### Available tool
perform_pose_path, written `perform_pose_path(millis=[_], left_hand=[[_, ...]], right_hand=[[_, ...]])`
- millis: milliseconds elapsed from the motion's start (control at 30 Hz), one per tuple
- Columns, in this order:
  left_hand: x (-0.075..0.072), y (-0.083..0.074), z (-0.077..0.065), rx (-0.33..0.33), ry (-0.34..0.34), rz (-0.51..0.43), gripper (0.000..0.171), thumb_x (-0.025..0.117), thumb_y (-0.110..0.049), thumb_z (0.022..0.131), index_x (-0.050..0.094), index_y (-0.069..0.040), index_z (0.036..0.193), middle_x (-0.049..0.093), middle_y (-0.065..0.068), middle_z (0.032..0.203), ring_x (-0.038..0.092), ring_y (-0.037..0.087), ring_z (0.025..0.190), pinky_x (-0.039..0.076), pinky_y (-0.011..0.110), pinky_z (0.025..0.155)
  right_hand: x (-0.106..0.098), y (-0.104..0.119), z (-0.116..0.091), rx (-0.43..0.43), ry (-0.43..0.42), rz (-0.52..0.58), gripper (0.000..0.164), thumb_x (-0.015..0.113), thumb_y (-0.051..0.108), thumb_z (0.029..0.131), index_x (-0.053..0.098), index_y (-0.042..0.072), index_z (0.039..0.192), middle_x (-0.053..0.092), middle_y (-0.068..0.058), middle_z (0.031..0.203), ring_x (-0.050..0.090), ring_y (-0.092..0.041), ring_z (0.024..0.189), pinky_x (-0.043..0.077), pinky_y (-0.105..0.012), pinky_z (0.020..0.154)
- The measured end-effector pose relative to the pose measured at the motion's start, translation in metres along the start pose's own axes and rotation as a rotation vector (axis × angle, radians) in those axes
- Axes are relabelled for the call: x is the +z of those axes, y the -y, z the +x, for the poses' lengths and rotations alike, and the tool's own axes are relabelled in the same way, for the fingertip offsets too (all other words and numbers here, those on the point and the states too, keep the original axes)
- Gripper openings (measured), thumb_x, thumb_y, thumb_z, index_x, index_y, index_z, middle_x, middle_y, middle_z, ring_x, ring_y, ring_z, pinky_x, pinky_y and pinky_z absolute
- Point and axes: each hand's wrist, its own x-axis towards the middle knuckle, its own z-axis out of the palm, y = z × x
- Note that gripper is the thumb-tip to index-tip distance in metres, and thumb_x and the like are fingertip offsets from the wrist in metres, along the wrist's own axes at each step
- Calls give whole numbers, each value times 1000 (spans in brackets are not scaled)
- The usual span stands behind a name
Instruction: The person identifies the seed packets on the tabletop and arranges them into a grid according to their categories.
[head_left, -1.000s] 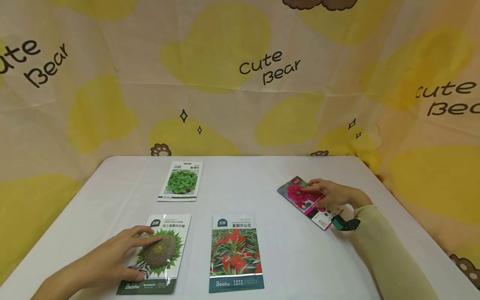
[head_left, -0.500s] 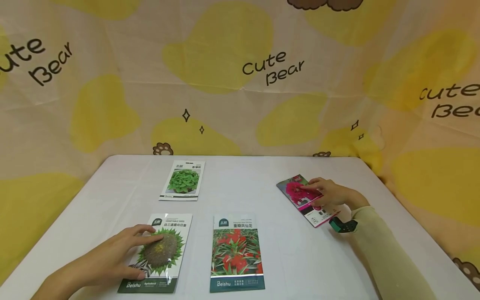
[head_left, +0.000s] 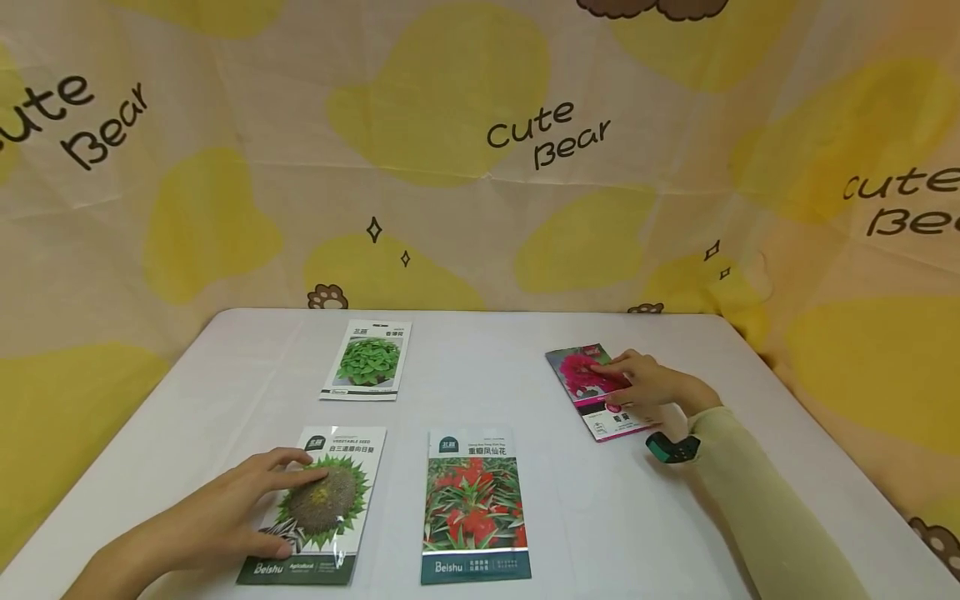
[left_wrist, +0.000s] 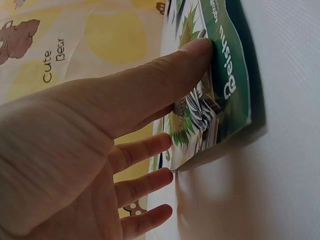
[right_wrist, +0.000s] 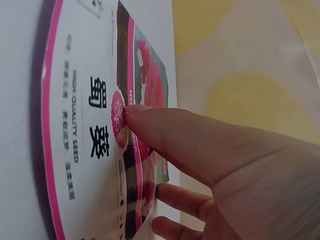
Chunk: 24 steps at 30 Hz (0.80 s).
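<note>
My left hand (head_left: 217, 508) rests on a sunflower seed packet (head_left: 330, 508) at the front left. Its thumb (left_wrist: 190, 57) presses near the green Beishu band, and the other fingers are spread. At the back right, my right hand (head_left: 651, 385) lies over a pink-flower seed packet (head_left: 588, 375), pressing it with thumb and fingertips. The thumb (right_wrist: 155, 120) sits on the round pink mark below the flower picture. The packet lies slightly tilted on the white table; its right part is hidden under the hand.
A red-flower seed packet (head_left: 472, 508) lies front centre. Behind the sunflower packet lies a green-leaf seed packet (head_left: 367, 362). A patterned cloth (head_left: 450, 167) hangs behind the white table (head_left: 480, 367). My right wrist wears a dark band (head_left: 671, 448).
My right hand has slid left with the pink-flower packet, turning it from a steep slant toward upright. The left hand stays on the sunflower packet. The head view has shifted slightly.
</note>
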Motion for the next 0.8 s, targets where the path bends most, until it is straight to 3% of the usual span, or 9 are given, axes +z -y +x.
perform_pose_path(millis=[800], left_hand=[[-3,-3,-1,-46,23,5,79,76,-69,73,58,-35,142,52,-1,143,52,29,126,54,41,91]], right_hand=[[7,24,25,4,-34,-50,70,75,38,90,48,15,150,49,-24,127,43,-37,114,46,-50,89]])
